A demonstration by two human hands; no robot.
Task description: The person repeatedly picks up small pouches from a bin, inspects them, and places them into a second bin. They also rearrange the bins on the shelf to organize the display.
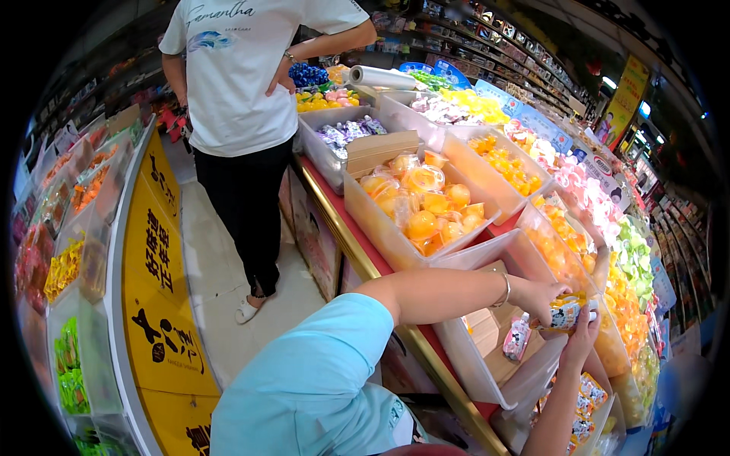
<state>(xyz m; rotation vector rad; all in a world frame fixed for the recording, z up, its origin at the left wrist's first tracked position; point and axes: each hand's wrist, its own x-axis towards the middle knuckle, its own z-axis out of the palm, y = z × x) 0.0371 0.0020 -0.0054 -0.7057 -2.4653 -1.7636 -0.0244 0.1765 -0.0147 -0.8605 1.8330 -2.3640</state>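
My left hand (535, 299), with a bracelet at the wrist, grips one side of a small yellow-and-white printed packet (564, 313). On the other side my right hand (579, 334) has its fingers closed on the same packet. Both hands are above a translucent plastic bin (455, 351) with cardboard inside. In that bin a small pink-and-white pouch (517, 337) leans against the cardboard, just below my left hand. More orange-and-white packets (587, 403) lie in the bin beside my right forearm.
A bin of wrapped orange jelly cups (422, 220) stands left of my hands. Beyond are more bins of yellow sweets (502, 161) and pink sweets (578, 182). A gold-edged counter (342, 209) runs along the aisle. A person in a white shirt (239, 83) stands there.
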